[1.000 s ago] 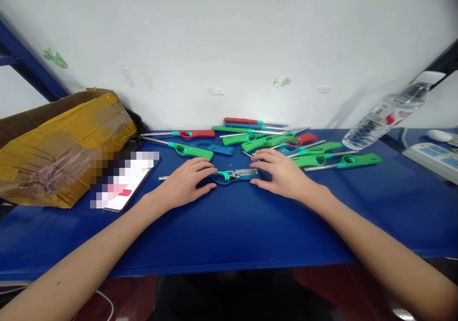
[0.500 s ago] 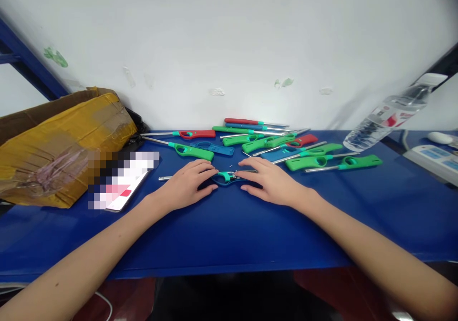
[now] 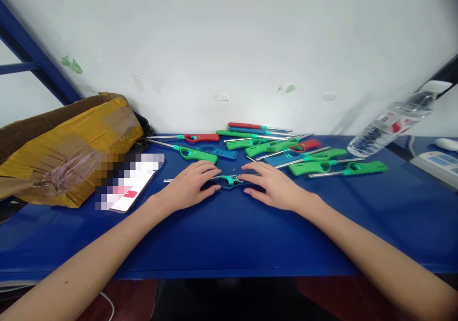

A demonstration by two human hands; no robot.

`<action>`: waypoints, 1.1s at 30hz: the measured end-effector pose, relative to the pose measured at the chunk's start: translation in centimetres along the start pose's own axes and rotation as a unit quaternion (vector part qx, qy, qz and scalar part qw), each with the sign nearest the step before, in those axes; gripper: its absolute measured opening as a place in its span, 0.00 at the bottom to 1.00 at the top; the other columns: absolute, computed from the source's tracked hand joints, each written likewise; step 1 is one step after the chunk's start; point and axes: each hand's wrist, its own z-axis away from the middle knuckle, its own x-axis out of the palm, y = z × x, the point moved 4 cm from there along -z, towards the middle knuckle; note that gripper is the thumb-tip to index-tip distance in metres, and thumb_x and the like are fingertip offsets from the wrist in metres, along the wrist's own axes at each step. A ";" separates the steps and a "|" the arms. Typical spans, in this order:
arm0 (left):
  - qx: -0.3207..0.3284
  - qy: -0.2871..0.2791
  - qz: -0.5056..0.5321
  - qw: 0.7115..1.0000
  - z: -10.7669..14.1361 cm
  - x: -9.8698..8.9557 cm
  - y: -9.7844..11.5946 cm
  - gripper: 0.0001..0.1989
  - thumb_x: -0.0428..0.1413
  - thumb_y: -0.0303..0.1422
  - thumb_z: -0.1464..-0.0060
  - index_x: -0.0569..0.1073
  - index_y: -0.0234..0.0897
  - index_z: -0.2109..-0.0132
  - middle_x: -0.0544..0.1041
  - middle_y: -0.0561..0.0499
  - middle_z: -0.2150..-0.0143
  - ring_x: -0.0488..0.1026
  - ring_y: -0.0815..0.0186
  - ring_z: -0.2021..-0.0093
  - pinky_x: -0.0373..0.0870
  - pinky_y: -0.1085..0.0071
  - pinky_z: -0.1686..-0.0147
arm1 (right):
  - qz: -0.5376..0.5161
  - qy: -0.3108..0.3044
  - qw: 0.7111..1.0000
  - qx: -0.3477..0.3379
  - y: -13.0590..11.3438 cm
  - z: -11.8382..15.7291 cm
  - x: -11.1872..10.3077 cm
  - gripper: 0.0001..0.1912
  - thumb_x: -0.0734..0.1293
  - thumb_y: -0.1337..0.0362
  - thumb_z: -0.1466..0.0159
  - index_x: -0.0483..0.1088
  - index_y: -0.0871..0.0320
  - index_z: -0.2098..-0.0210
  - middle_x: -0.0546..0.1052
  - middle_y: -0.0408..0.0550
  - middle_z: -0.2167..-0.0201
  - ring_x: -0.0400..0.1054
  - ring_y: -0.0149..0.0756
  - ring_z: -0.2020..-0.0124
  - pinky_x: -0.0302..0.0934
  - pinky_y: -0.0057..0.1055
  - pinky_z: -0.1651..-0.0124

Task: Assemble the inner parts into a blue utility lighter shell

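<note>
An opened blue lighter (image 3: 228, 184), the long-nosed kind, lies on the blue table with its turquoise trigger and small inner parts exposed. My left hand (image 3: 195, 185) is over its metal-tube side, fingers and thumb closing around it; the tube's tip sticks out to the left. Around the handle end, my right hand (image 3: 274, 185) has its fingers on the far side and thumb on the near side. My palms hide both ends of the handle. Beyond my hands lies a loose blue handle shell (image 3: 218, 152). A tiny pin (image 3: 234, 170) rests just behind the lighter.
Several red, blue and green lighters (image 3: 365, 167) lie across the back. At left are a taped cardboard box (image 3: 75, 154) and a phone (image 3: 138, 182). A tilted water bottle (image 3: 397, 118) and a white power strip (image 3: 436, 166) are at right. A white wall (image 3: 229, 49) stands behind.
The whole view has shifted slightly, so things appear a little lower and further right. Both hands stay at the opened blue lighter, with only slight finger movement.
</note>
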 end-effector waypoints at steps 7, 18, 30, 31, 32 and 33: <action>-0.110 0.035 -0.025 0.993 -0.1 -1.6 -4.7 0.24 0.46 0.44 0.34 0.67 0.34 0.38 0.69 0.39 0.38 0.66 0.52 0.38 0.63 0.52 0.37 | -0.024 0.008 0.999 0.032 1.6 0.4 -0.5 0.21 0.67 0.59 0.34 0.73 0.61 0.45 0.75 0.59 0.46 0.67 0.51 0.42 0.65 0.49 0.41; -0.121 -0.057 -0.047 0.990 -2.4 -0.9 -7.4 0.25 0.47 0.45 0.38 0.71 0.34 0.42 0.74 0.40 0.42 0.69 0.51 0.40 0.64 0.53 0.40 | -0.031 0.036 0.997 0.056 1.2 -0.3 0.5 0.18 0.70 0.60 0.36 0.76 0.61 0.49 0.80 0.58 0.54 0.69 0.50 0.44 0.66 0.48 0.44; -0.108 -0.155 -0.078 0.979 -9.2 0.9 -6.3 0.23 0.56 0.43 0.43 0.75 0.34 0.44 0.77 0.40 0.45 0.76 0.52 0.47 0.70 0.62 0.49 | -0.002 0.047 0.996 0.077 1.8 -0.1 0.6 0.22 0.70 0.55 0.37 0.75 0.63 0.49 0.79 0.61 0.54 0.68 0.52 0.45 0.65 0.48 0.44; -0.102 -0.159 -0.077 0.979 -9.4 1.1 -6.2 0.22 0.56 0.41 0.43 0.75 0.35 0.44 0.77 0.41 0.45 0.76 0.53 0.48 0.71 0.63 0.49 | -0.004 0.050 0.996 0.076 1.8 0.0 0.5 0.22 0.70 0.55 0.36 0.74 0.63 0.48 0.78 0.61 0.53 0.68 0.52 0.45 0.65 0.48 0.44; -0.095 -0.161 -0.077 0.979 -9.5 1.2 -6.2 0.21 0.57 0.40 0.42 0.75 0.36 0.44 0.78 0.42 0.46 0.76 0.54 0.48 0.71 0.64 0.50 | -0.006 0.056 0.996 0.075 1.8 0.1 0.3 0.23 0.69 0.54 0.36 0.74 0.63 0.48 0.78 0.61 0.53 0.68 0.51 0.45 0.65 0.48 0.43; -0.088 -0.161 -0.077 0.980 -9.6 1.3 -6.1 0.20 0.57 0.38 0.42 0.75 0.36 0.44 0.78 0.43 0.46 0.76 0.55 0.48 0.70 0.64 0.50 | -0.008 0.062 0.995 0.075 1.9 0.1 0.2 0.23 0.68 0.54 0.36 0.74 0.63 0.48 0.78 0.61 0.53 0.68 0.51 0.45 0.65 0.48 0.43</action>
